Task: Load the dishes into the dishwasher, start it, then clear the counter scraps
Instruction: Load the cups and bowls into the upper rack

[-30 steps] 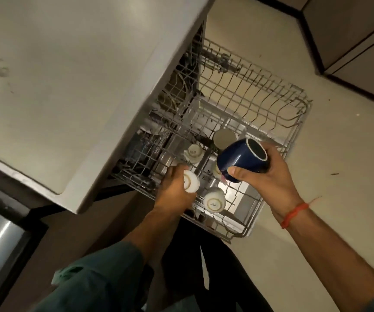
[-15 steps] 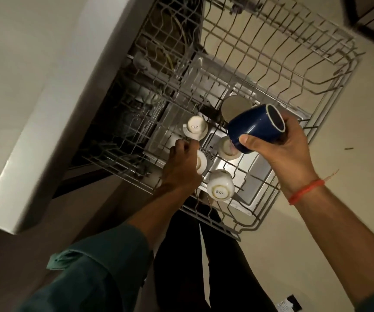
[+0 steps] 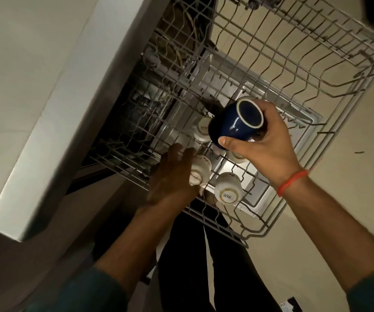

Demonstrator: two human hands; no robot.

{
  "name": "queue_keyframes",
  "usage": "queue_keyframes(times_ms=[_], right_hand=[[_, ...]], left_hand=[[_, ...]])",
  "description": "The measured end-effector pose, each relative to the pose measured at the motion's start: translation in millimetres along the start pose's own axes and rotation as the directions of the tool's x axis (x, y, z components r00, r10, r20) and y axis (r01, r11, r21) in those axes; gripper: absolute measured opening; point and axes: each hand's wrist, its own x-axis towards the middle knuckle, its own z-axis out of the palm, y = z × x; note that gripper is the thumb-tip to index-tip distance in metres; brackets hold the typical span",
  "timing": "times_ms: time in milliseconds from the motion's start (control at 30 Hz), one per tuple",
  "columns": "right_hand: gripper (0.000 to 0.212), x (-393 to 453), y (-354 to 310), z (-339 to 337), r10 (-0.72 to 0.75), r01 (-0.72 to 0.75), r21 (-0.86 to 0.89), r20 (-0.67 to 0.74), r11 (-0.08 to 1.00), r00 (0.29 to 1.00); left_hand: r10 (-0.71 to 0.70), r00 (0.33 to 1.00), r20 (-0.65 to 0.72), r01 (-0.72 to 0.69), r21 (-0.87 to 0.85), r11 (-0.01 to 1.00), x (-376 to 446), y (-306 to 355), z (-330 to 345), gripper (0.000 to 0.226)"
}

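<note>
The wire rack (image 3: pixel 330 70) is pulled out from under the counter (image 3: pixel 35 86). It holds several white cups, all upside down: one at the near edge (image 3: pixel 227 188), one beside the left hand (image 3: pixel 200 168) and one behind the blue mug (image 3: pixel 201 129). The right hand (image 3: pixel 264 145) grips the blue mug (image 3: pixel 235 124) above the rack, tilted. The left hand (image 3: pixel 172 176) touches the middle cup; whether its fingers grip cannot be determined.

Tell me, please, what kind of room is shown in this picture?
Most likely a home kitchen. A dishwasher rack is pulled out under a pale counter, white cups sit upside down in it, and the right hand holds a blue mug.
</note>
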Motion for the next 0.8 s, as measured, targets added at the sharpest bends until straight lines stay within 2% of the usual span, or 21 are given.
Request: queue_keyframes(times_ms=[67, 167, 233, 333, 433, 600, 800], right_hand=[[0.074, 5, -2, 13, -0.043, 0.047, -0.072, 0.056, 0.996, 0.998], [0.077, 11, -4, 38, -0.076, 0.098, -0.126, 0.17, 0.987, 0.983], [0.077, 16, -1, 59, -0.142, 0.187, -0.177, 0.242, 0.966, 0.96], [0.076, 28, 13, 93, -0.215, 0.318, -0.259, 0.359, 0.912, 0.908], [0.082, 38, 23, 117, -0.191, 0.389, -0.401, 0.451, 0.829, 0.872], [0.09, 44, 43, 136, -0.185, 0.534, -0.519, 0.58, 0.667, 0.794], [0.088, 42, 51, 136, -0.273, 0.647, -0.623, 0.594, 0.44, 0.757]], left_hand=[[-0.018, 0.998, -0.054, 0.02, 0.027, 0.999, -17, -14, -12, 0.074], [0.05, 0.974, -0.221, -0.043, 0.036, 0.998, -38, -37, -18, 0.041], [0.103, 0.938, -0.331, -0.091, 0.051, 0.995, -47, -51, -15, 0.024], [0.159, 0.897, -0.412, -0.131, 0.095, 0.987, -51, -62, -6, 0.008], [0.186, 0.875, -0.447, -0.161, 0.092, 0.983, -48, -64, 4, 0.012], [0.186, 0.857, -0.48, -0.162, 0.091, 0.983, -45, -62, 14, 0.013], [0.189, 0.841, -0.507, -0.166, 0.091, 0.982, -42, -62, 16, 0.012]])
